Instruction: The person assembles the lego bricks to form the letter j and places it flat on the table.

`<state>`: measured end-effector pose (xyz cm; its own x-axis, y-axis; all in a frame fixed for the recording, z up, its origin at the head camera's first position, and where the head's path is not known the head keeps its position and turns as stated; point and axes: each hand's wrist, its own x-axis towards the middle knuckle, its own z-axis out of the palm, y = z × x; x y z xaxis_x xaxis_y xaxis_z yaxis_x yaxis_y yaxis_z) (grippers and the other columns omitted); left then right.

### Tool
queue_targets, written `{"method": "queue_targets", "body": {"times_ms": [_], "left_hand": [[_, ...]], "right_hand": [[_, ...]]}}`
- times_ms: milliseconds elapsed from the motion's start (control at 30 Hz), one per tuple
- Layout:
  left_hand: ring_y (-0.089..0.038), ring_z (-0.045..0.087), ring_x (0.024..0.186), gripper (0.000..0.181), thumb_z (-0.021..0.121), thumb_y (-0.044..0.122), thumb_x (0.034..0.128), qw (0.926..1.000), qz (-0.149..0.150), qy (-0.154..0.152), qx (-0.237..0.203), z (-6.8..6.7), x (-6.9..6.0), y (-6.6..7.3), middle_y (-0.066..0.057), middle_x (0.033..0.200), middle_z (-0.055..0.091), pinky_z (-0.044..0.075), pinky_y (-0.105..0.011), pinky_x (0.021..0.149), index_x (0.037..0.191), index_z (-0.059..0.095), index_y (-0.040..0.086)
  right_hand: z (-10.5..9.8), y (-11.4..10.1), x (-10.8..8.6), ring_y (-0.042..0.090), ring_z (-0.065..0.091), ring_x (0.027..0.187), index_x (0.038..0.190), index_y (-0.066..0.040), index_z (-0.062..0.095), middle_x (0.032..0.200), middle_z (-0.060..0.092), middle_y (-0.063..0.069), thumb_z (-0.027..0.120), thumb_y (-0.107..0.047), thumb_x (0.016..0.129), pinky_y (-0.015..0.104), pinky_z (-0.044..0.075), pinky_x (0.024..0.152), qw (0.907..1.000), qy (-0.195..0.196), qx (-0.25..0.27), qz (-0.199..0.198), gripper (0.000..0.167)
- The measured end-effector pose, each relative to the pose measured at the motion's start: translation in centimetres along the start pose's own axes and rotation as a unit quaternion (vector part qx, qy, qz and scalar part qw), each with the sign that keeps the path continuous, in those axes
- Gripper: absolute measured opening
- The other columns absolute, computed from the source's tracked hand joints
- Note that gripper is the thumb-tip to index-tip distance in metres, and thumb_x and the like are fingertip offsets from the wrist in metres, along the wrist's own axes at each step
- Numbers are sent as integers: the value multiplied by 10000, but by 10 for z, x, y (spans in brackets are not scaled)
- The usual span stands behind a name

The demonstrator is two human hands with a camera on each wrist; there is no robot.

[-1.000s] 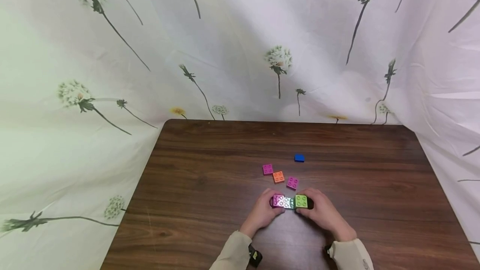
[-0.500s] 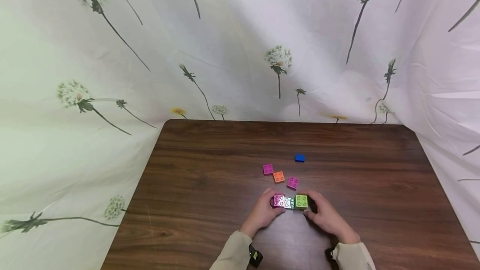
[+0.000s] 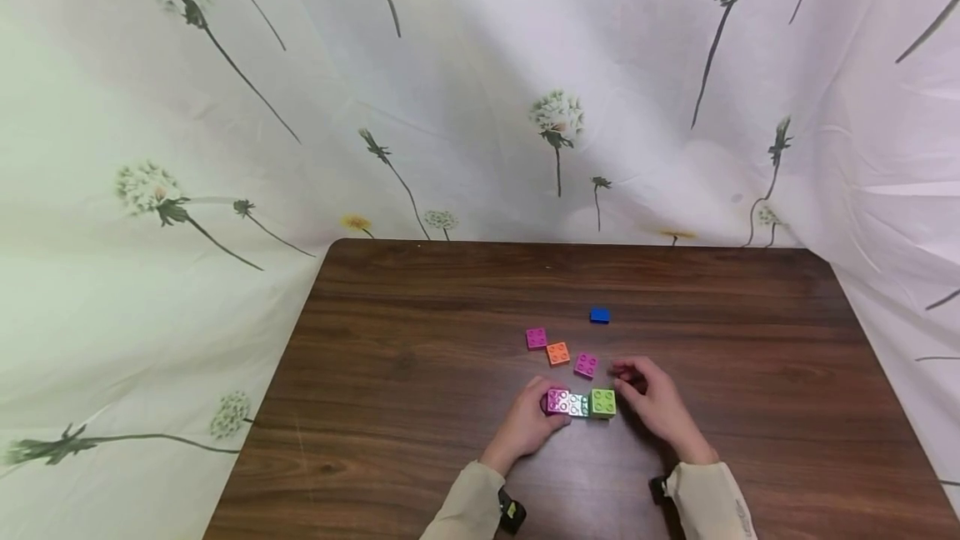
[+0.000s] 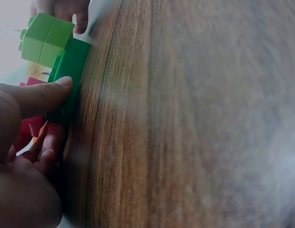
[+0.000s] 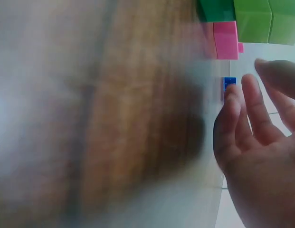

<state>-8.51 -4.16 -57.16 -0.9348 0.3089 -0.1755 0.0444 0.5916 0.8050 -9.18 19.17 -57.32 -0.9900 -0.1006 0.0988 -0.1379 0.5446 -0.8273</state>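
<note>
My left hand point(image 3: 522, 427) grips the left end of a joined block piece, around the pink block point(image 3: 557, 401). A dark green block point(image 4: 71, 69) lies low in that piece, the left thumb against its side. On its right end sits a light green stack point(image 3: 603, 402), raised above the green. My right hand point(image 3: 663, 411) is off the piece, just right of the light green stack, fingers loosely bent with nothing between them; the right wrist view shows the hand point(image 5: 261, 137) apart from the light green blocks point(image 5: 266, 21).
Behind the piece on the wooden table point(image 3: 420, 440) lie a magenta block point(image 3: 587, 366), an orange block point(image 3: 558, 353), another magenta block point(image 3: 536, 339) and, farther back, a blue block point(image 3: 599, 316). A flowered cloth point(image 3: 465, 107) hangs behind the table.
My right hand has let go of the light green stack and moved right and slightly away from me. My left hand keeps its grip, and the blocks have hardly moved.
</note>
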Motion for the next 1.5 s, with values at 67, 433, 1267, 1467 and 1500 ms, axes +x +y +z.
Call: {"method": "queue_targets", "body": {"times_ms": [67,433,1267,1467,1500], "left_hand": [[-122,577,1065,368,783,126,783,10000,-15,-10,15,0,0,0,58,1088,592,466,-345,971,1114,632,180],[-143,578,1069,358,783,118,780,10000,15,-29,-36,-1,0,2,36,1093,596,463,-348,969,1103,635,164],[-135,576,1061,338,779,108,784,10000,52,-32,-62,-2,0,2,39,1091,590,462,-338,968,1083,632,165],[-131,573,1045,340,781,114,779,9999,-4,-55,-89,-1,0,2,50,1081,585,465,-345,959,1082,635,167],[-129,573,1043,342,781,115,777,10000,0,-49,-86,-1,0,2,51,1080,585,466,-344,956,1082,635,167]], "right_hand": [[-1,1,6,96,565,858,1121,-49,640,1016,678,64,693,-45,862,226,490,711,10000,22,-38,-2,264],[1,0,31,237,591,1002,1141,-74,647,1108,655,95,749,-251,842,439,484,872,9970,-592,-473,157,362],[6,-10,49,279,453,1016,1116,-125,658,1111,589,126,737,-233,830,364,382,796,9856,-1227,-652,961,315],[2,-4,46,270,474,988,1138,-72,637,1087,594,128,703,-166,836,369,407,797,9877,-1181,-568,858,323],[2,-4,45,268,476,985,1142,-67,635,1090,595,129,702,-163,834,370,409,794,9878,-1182,-575,830,330]]}}
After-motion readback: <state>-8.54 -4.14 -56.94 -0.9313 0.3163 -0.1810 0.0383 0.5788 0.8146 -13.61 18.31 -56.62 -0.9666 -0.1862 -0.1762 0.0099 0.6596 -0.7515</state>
